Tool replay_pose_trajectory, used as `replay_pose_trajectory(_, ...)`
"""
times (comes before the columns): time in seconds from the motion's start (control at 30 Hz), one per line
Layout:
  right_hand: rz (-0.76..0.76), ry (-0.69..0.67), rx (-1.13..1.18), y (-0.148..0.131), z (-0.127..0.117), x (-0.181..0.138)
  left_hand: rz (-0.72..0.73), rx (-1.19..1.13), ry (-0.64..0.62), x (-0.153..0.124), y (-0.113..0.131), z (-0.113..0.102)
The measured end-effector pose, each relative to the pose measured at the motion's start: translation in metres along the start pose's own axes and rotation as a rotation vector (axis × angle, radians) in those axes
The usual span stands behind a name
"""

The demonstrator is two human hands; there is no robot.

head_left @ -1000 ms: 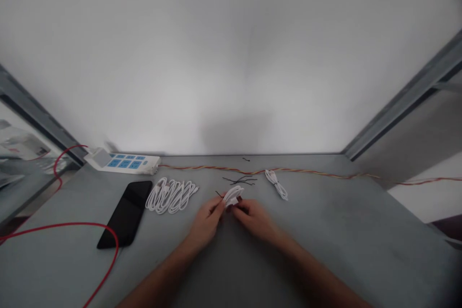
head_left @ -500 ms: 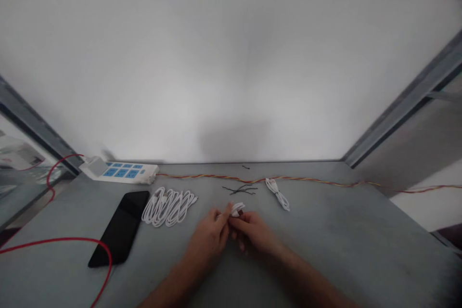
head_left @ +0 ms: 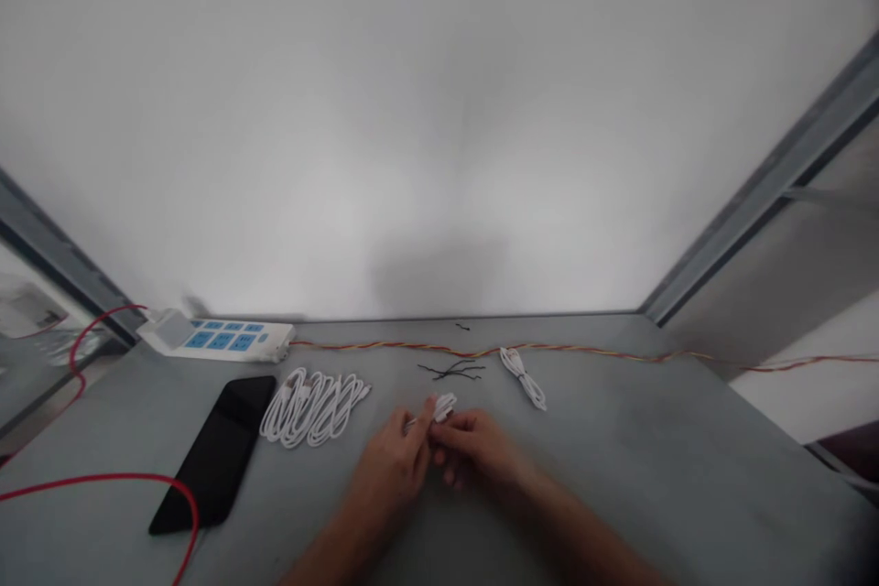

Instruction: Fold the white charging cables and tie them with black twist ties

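My left hand (head_left: 394, 462) and my right hand (head_left: 477, 449) meet at the middle of the grey table (head_left: 652, 476), both closed on a small coiled white cable (head_left: 444, 406). Only the coil's far end shows beyond my fingertips. A loose pile of white cables (head_left: 312, 396) lies to the left of my hands. Another bundled white cable (head_left: 524, 376) lies to the right, further back. A few thin black twist ties (head_left: 451, 371) lie just beyond my hands.
A black phone (head_left: 214, 451) lies face up at the left. A white power strip with blue sockets (head_left: 216, 339) sits at the back left by the wall. A red cable (head_left: 103, 481) loops over the left edge. A twisted red-yellow wire (head_left: 583, 351) runs along the back.
My hands have drawn closer together and nearer to me, and the coil is now more hidden in my fingers. The camera has tilted, shifting the scene down.
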State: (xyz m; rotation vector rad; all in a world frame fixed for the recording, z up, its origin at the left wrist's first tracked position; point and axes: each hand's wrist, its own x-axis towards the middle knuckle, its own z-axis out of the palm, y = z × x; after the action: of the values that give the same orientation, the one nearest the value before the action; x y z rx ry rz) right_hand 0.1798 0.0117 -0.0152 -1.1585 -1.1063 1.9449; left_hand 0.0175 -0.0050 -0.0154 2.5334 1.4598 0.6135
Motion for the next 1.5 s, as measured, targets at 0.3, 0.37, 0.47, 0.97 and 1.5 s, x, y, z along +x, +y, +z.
replay_pose_trajectory(0.3,-0.114,-0.022,-0.129,-0.013,-0.016,-0.009,0.178,-0.319,-0.068,-0.012,-0.003,-0.018)
replay_pose_trajectory(0.37,-0.116,-0.056,-0.146,-0.018,-0.018,-0.014,0.206,-0.42,-0.09,-0.014,-0.006,-0.02)
replay_pose_trajectory(0.47,-0.086,-0.112,-0.162,-0.023,-0.02,-0.019,0.148,-0.405,-0.035,-0.012,-0.009,-0.019)
replay_pose_trajectory(0.97,-0.257,-0.135,-0.428,-0.023,-0.014,-0.026,-0.17,-0.665,-0.002,-0.003,0.0,-0.016)
replay_pose_trajectory(1.5,-0.518,0.039,-0.906,-0.016,-0.011,-0.017,-0.245,-0.378,-0.121,0.003,0.003,-0.018)
